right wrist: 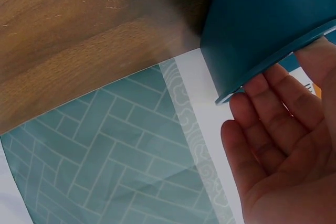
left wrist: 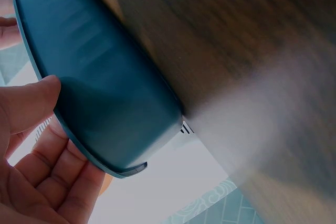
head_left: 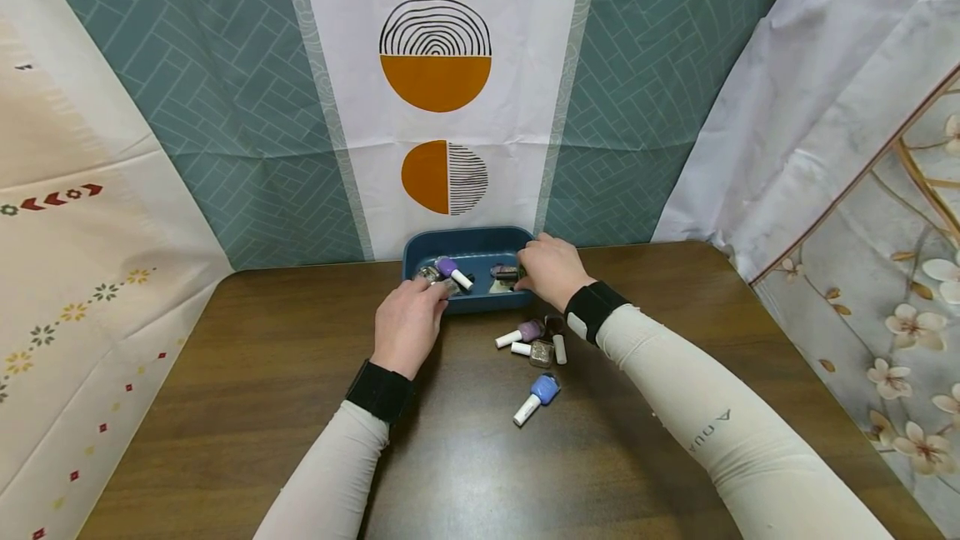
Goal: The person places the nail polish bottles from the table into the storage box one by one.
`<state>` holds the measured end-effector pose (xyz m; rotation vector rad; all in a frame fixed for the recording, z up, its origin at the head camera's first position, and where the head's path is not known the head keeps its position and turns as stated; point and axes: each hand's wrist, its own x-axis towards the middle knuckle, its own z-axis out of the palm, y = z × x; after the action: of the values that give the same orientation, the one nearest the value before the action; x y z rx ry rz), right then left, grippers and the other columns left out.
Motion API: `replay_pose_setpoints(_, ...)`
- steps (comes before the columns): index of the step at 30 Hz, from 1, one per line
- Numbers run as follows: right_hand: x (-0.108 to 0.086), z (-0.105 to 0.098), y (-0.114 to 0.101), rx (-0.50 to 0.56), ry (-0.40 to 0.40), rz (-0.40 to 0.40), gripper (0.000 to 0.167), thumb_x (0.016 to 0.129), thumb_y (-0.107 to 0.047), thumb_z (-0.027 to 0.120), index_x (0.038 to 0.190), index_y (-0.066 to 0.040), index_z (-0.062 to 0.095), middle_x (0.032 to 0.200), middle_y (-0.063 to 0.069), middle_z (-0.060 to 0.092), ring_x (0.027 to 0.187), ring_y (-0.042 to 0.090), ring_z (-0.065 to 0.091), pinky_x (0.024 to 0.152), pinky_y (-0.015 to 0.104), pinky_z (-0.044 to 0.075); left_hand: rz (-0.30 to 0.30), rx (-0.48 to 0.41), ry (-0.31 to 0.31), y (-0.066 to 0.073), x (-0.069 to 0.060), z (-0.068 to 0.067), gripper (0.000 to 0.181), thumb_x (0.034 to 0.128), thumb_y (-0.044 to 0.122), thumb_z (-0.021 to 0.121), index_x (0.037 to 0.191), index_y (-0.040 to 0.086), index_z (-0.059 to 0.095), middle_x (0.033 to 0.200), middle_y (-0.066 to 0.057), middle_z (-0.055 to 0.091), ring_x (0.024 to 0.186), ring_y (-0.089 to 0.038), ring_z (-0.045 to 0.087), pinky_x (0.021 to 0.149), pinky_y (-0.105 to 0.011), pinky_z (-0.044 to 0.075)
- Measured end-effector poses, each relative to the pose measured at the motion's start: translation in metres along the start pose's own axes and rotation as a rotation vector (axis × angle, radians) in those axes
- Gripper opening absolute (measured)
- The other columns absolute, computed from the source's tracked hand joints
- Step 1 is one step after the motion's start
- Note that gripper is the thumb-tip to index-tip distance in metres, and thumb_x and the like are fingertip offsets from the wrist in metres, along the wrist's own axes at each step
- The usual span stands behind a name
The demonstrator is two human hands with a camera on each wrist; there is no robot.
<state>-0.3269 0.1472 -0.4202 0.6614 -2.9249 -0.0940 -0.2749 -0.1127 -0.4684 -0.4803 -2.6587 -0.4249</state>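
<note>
Head view: left hand is positioned at the near-left rim of the dark-blue rectangular plastic bin; right hand is positioned over its right end. Left fingers are curled behind the rim, with the thumb overlapping the outer wall; right fingers are bent at the rim. Whether either hand grips an item cannot be determined. Bin contents, left side: purple nail-polish bottle with white cap, just right of the left fingertips. Right side: dark small bottle, just beside the right thumb. Brown wooden table, near side of bin: mauve white-capped bottle, glittery square bottle and, farther out, blue white-capped bottle
</note>
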Motion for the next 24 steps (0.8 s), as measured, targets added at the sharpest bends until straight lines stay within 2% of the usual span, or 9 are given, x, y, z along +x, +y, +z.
replay_pose_setpoints(11,-0.006,0.006,0.004,0.054,0.087,-0.011,0.033,0.092,-0.037,0.092,0.107,-0.009,0.086,0.096,0.007,0.077,0.093,0.029,0.066,0.082,0.043,0.058,0.008,0.007,0.001,0.001,0.002,0.002,0.014,0.1008,0.016,0.084,0.115,0.015,0.084,0.095,-0.005,0.072,0.083,-0.025,0.063,0.068,-0.039,0.055)
replay_pose_setpoints(24,-0.015,0.017,0.01,0.148,0.189,-0.03,0.035,0.098,-0.035,0.086,0.118,-0.007,0.084,0.109,0.008,0.079,0.106,0.029,0.07,0.09,0.044,0.06,-0.007,0.001,-0.021,0.0,0.001,-0.001,0.012,0.101,0.016,0.084,0.113,0.015,0.084,0.093,-0.005,0.07,0.082,-0.025,0.061,0.068,-0.038,0.054)
